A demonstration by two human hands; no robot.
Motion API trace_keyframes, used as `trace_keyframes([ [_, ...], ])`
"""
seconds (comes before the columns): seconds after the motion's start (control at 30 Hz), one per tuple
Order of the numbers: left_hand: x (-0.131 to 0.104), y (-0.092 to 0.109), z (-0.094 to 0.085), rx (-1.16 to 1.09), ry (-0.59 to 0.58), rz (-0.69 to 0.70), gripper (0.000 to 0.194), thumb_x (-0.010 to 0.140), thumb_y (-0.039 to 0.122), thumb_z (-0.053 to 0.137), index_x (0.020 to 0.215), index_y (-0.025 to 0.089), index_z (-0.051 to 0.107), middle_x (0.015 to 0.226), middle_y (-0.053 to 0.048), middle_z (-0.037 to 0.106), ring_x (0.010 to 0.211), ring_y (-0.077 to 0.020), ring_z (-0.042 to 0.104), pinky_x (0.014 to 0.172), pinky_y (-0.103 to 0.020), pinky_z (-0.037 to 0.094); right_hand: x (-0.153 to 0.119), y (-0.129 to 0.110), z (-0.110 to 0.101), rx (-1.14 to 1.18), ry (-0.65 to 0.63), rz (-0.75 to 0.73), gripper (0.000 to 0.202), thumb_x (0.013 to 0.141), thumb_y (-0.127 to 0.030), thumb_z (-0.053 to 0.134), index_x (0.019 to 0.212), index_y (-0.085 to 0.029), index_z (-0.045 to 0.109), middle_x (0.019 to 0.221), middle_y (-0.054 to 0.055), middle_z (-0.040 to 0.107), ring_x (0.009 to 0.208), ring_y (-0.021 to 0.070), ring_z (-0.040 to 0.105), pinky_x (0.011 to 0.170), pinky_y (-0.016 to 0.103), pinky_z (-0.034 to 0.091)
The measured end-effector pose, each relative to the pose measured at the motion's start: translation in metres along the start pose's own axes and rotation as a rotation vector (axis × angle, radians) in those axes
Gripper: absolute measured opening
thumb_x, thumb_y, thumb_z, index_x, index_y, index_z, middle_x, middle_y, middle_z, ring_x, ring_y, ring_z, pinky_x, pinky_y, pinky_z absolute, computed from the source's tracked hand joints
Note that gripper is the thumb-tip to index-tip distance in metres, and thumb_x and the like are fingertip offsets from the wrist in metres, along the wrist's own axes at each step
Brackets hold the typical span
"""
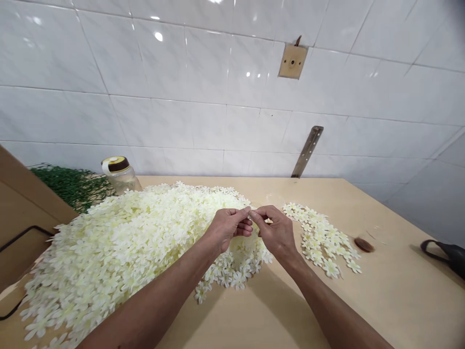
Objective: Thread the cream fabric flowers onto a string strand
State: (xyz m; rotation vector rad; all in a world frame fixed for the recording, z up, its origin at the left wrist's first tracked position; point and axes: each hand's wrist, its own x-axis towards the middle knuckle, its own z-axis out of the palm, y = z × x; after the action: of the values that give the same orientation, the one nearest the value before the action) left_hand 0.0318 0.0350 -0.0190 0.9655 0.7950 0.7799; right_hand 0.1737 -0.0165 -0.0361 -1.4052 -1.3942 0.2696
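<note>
A large heap of pale yellow-white artificial flowers (145, 237) covers the left and middle of the table. Over its right edge, my left hand (230, 227) pinches with thumb and index finger, the other fingers curled below. My right hand (275, 230) meets it fingertip to fingertip, also in a pinch. Whatever lies between the fingertips is too small to make out. To the right of my right hand, a smaller strip of the same flowers (321, 237) is spread on the table.
Behind the heap stand a clear bottle (123, 177) with a brown and yellow lid and green netting (72, 186). A brown oval piece (364, 245) and a black object (450, 254) lie right on the table (392, 291). A metal bracket (308, 151) leans by the tiled wall.
</note>
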Motion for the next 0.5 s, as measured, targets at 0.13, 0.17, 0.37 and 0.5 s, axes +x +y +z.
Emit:
trace_keyframes([
  [0.13,0.002,-0.002,-0.001,-0.012,0.002,-0.009,0.036,0.075,0.040,0.079,0.075,0.006,0.066,0.070,-0.010,0.067,0.054,-0.0130,0.062,0.058,-0.028,0.054,0.000,0.002,0.000,0.013,-0.016,0.055,0.033,0.088,-0.050,0.059,0.083,-0.020,0.071,0.088,0.008,0.069,0.067,0.0184,0.063,0.054,0.028,0.052],
  [0.17,0.002,-0.003,-0.001,-0.017,0.002,-0.011,0.035,0.075,0.039,0.079,0.075,0.006,0.067,0.070,-0.010,0.067,0.054,-0.0130,0.062,0.058,-0.028,0.054,0.000,0.001,0.000,0.015,-0.023,0.063,0.033,0.088,-0.050,0.059,0.084,-0.020,0.071,0.089,0.007,0.070,0.064,0.0174,0.062,0.053,0.028,0.052],
  [0.37,0.000,0.000,0.000,-0.086,-0.030,-0.010,0.029,0.083,0.034,0.072,0.075,0.007,0.066,0.071,-0.010,0.066,0.055,-0.0131,0.063,0.059,-0.028,0.055,0.002,-0.008,-0.002,0.001,-0.025,0.138,0.039,0.087,-0.056,0.057,0.080,-0.019,0.068,0.081,0.006,0.069,0.047,0.0137,0.057,0.049,0.028,0.048],
  [0.5,-0.005,0.001,0.004,-0.099,-0.057,-0.001,0.024,0.082,0.028,0.073,0.073,0.007,0.065,0.072,-0.010,0.066,0.056,-0.0128,0.063,0.060,-0.027,0.055,0.002,-0.013,-0.003,-0.024,-0.004,0.179,0.043,0.086,-0.059,0.056,0.077,-0.019,0.066,0.072,0.005,0.068,0.044,0.0141,0.057,0.049,0.027,0.046],
])
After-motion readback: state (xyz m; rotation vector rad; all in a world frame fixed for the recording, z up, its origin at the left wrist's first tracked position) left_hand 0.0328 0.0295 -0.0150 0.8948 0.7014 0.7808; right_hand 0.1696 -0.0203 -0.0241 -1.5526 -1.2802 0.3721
